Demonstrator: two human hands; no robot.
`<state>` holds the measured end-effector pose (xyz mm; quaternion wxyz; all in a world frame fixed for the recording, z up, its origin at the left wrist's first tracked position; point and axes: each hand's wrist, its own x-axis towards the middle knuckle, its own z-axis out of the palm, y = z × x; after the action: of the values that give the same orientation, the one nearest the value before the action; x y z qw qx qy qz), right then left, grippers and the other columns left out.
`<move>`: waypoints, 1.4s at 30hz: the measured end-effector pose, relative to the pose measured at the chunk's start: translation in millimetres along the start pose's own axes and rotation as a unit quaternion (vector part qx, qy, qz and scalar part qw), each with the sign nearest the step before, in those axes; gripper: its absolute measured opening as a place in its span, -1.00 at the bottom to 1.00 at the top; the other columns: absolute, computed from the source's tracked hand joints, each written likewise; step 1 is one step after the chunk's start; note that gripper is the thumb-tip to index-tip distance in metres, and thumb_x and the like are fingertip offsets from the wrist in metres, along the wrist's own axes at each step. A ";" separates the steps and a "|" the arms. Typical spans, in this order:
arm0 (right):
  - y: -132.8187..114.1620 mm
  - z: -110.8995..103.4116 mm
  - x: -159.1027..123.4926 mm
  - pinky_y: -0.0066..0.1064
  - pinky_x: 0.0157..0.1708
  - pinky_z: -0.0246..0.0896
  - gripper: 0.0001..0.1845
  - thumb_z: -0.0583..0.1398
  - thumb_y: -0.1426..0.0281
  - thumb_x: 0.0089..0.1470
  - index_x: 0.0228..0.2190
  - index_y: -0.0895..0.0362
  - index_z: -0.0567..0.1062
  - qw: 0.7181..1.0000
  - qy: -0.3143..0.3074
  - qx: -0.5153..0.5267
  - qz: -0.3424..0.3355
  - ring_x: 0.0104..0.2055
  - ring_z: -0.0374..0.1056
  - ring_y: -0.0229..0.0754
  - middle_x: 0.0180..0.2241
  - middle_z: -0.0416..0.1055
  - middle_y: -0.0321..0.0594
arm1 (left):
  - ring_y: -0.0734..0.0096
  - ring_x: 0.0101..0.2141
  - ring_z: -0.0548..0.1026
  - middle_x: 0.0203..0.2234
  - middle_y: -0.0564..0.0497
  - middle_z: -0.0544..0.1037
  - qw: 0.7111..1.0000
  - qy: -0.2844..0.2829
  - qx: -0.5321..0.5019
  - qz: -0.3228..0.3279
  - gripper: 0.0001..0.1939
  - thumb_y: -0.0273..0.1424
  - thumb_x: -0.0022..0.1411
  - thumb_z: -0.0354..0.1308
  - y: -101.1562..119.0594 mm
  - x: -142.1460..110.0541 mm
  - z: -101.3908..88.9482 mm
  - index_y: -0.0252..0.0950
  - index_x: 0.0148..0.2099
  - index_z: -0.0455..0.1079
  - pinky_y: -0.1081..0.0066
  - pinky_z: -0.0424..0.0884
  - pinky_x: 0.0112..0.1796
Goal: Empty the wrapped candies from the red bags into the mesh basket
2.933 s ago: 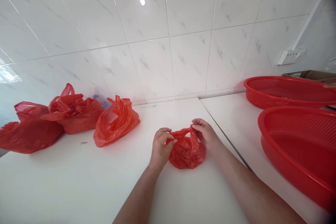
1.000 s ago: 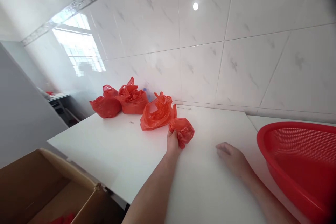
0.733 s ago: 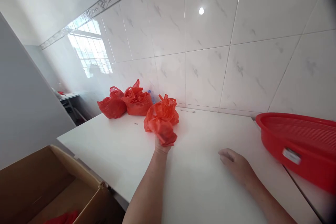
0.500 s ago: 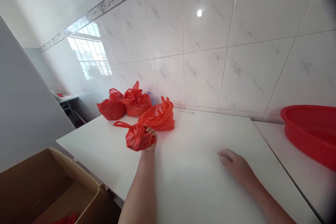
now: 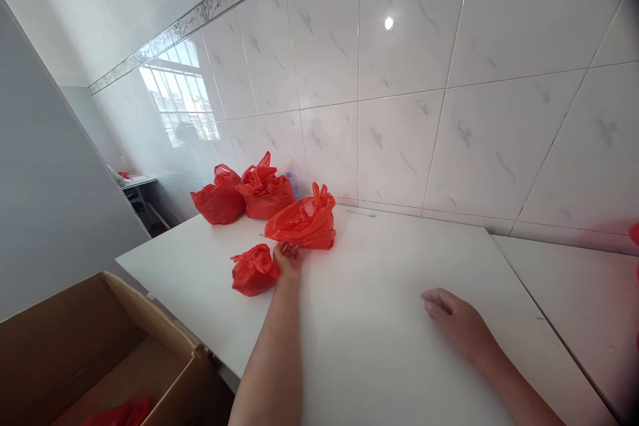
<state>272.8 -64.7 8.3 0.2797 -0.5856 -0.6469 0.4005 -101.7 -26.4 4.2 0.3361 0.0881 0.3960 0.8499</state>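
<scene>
Head view showed a tiled wall above everything, with the white bench stretched out below it. Beside the bench's near left edge stood an open cardboard box, with some red material inside.

Three red plastic bags sat toward the wall: a left bag, a middle bag close against it, and a right bag a little nearer, its handles sticking up. The small red bag was farther forward, between the right bag and the box; whether it rested fully on the bench could not be told.

Just to its right was the left hand, fingers loosely curled and pinching nothing visible, near the right bag. Well apart, the right hand had its fingers half bent, with nothing visible in them. A bluish object showed behind the middle bag.

As a judgement, a bump from the left wrist could have pushed the small red bag toward the bench's edge, and curled fingers could have snagged the right bag's thin film and dragged it, being so near.
</scene>
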 end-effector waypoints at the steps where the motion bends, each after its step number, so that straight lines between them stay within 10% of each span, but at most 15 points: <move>1: 0.0 0.1 0.1 -0.32 -0.15 0.21 -0.68 0.06 0.15 0.00 -0.24 0.00 0.43 1.000 -0.002 -0.001 0.001 -0.08 0.32 -0.11 -0.14 0.44 -0.28 | 0.44 -0.43 0.47 -0.40 -0.03 0.42 1.000 0.008 0.014 0.013 -0.71 -0.18 0.21 -0.08 -2.7 -1.7 1.7 -0.28 -0.22 0.29 0.43 0.40 -0.43; 10: -3.9 0.9 -2.0 -0.33 -0.17 0.20 -0.70 0.06 0.16 -0.02 -0.27 0.00 0.42 1.000 0.007 -0.011 0.003 -0.12 0.33 -0.12 -0.20 0.44 -0.30 | 0.38 0.08 0.32 0.18 -0.11 0.16 0.977 0.041 0.160 0.131 -0.21 -0.19 0.09 0.21 -14.4 -10.5 18.8 -0.05 0.24 -0.17 0.46 0.40 -0.18; 17: -3.6 4.6 1.6 -0.34 -0.21 0.23 -0.70 0.04 0.17 0.02 -0.25 0.00 0.44 1.000 0.022 -0.022 -0.001 -0.15 0.34 -0.14 -0.17 0.45 -0.29 | 0.36 -0.27 0.51 -0.27 -0.02 0.50 0.940 0.040 0.315 0.122 -0.17 -0.51 -0.01 0.22 -16.6 -11.4 23.4 -0.17 0.25 -0.10 0.33 0.40 -0.22; 27: -13.9 31.1 -8.3 -0.39 -0.48 0.25 -0.71 0.00 0.30 0.11 -0.16 0.02 0.40 0.977 0.131 -0.094 -0.137 -0.49 0.31 -0.22 -0.47 0.39 -0.32 | 0.38 -0.29 0.47 -0.25 0.00 0.50 0.879 -0.184 0.413 0.153 -0.26 -0.56 0.05 0.11 -41.0 -78.4 47.3 -0.13 0.25 -0.03 0.41 0.39 -0.32; 36: -48.0 48.6 -30.1 -0.31 -0.10 0.32 -0.51 -0.10 0.64 0.11 0.03 0.08 0.26 0.851 0.217 -0.096 -0.468 -0.05 0.31 -0.19 -0.11 0.37 -0.11 | 0.40 -0.32 0.46 -0.26 0.02 0.50 0.730 -0.419 0.485 0.237 -0.33 -0.54 0.10 0.04 -65.4 -135.7 57.4 -0.12 0.23 -0.03 0.38 0.39 -0.30; 42: -29.7 32.9 -12.6 -0.08 0.04 0.20 -0.53 -0.06 0.52 0.16 0.10 0.10 0.21 0.872 0.292 -0.158 -0.359 0.17 0.13 -0.01 0.13 0.19 -0.03 | 0.42 -0.31 0.46 -0.25 0.02 0.49 0.690 -0.498 0.468 0.237 -0.29 -0.60 0.06 0.01 -69.1 -151.6 57.8 -0.11 0.24 -0.01 0.37 0.39 -0.26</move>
<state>231.6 -83.1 17.5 0.4845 -0.4395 -0.7560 -0.0242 72.0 -56.3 9.9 0.1867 0.7355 0.4826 0.4374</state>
